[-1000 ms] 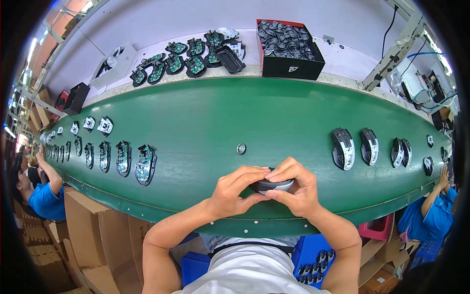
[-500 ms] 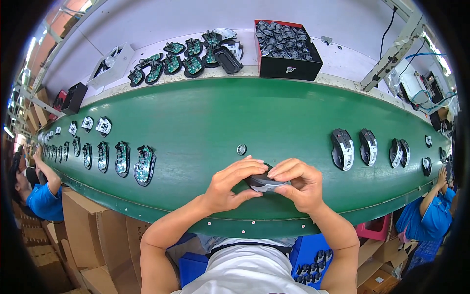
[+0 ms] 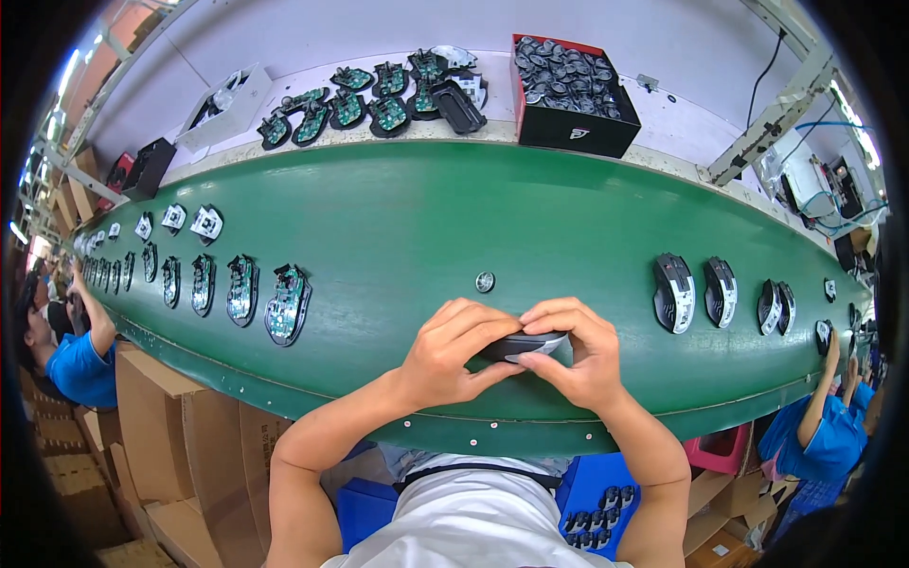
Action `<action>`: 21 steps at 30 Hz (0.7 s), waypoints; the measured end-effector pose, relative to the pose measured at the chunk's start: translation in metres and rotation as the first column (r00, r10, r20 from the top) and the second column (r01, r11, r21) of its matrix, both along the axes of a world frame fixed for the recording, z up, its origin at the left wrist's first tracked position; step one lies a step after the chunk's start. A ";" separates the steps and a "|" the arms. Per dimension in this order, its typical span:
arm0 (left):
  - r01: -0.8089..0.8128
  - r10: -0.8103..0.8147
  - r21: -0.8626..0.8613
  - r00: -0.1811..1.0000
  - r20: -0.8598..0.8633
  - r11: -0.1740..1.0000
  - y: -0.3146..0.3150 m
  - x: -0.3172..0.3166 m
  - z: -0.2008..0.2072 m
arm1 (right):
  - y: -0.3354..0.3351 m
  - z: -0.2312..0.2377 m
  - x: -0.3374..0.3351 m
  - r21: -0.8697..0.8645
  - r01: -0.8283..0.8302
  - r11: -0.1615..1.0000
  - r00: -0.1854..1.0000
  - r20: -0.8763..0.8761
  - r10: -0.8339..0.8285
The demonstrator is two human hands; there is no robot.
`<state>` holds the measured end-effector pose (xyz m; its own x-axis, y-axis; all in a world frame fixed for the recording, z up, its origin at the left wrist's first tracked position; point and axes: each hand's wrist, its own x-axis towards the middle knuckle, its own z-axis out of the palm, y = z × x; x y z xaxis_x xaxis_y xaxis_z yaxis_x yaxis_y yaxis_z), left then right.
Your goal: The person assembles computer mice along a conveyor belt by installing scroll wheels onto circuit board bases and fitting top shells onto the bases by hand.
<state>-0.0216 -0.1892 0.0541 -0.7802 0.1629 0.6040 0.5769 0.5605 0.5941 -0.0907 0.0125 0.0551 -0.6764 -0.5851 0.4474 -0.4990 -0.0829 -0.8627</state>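
Observation:
Between my two hands, just above the near part of the green belt, is a black and grey computer mouse [image 3: 514, 347]. My left hand [image 3: 456, 348] grips its left end, thumb below and fingers on top. The other end is pinched by my right hand [image 3: 575, 350], fingers above and thumb along the near side. My fingers cover much of the shell. A small round silver-grey part [image 3: 485, 282] lies on the belt just beyond my hands. To the left is an open mouse base with a green circuit board [image 3: 288, 305]; to the right stands an assembled mouse [image 3: 674, 293].
The green belt [image 3: 407, 199] carries a row of circuit-board bases and white-grey shells leftward. On the back ledge are more bases [image 3: 389, 115] and a black box [image 3: 575, 134] of small dark parts. Co-workers in blue sit at left [image 3: 83, 367] and right [image 3: 814, 431].
The mouse has been tipped between my hands, so more of its side faces me. My fingers have shifted their grip. The co-worker at right has moved a hand toward a mouse piece.

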 end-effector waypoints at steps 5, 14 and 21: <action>0.023 -0.025 0.113 1.000 0.012 0.993 -0.009 -0.006 0.008 | 0.000 -0.011 0.000 -0.247 -0.089 0.965 0.969 0.204 0.141; 0.079 -0.080 0.179 0.997 -0.002 0.981 -0.010 -0.004 -0.004 | 0.005 -0.013 -0.007 -0.309 -0.181 0.934 0.959 0.157 0.237; -0.054 0.059 0.092 0.997 -0.052 0.994 -0.002 0.001 -0.007 | -0.001 -0.017 -0.005 -0.273 -0.169 0.947 0.967 0.138 0.213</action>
<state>-0.0210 -0.1908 0.0468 -0.7519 0.0625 0.6563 0.5789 0.5388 0.6120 -0.0962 0.0110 0.0376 -0.6396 -0.5905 0.4922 -0.3055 -0.3923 -0.8676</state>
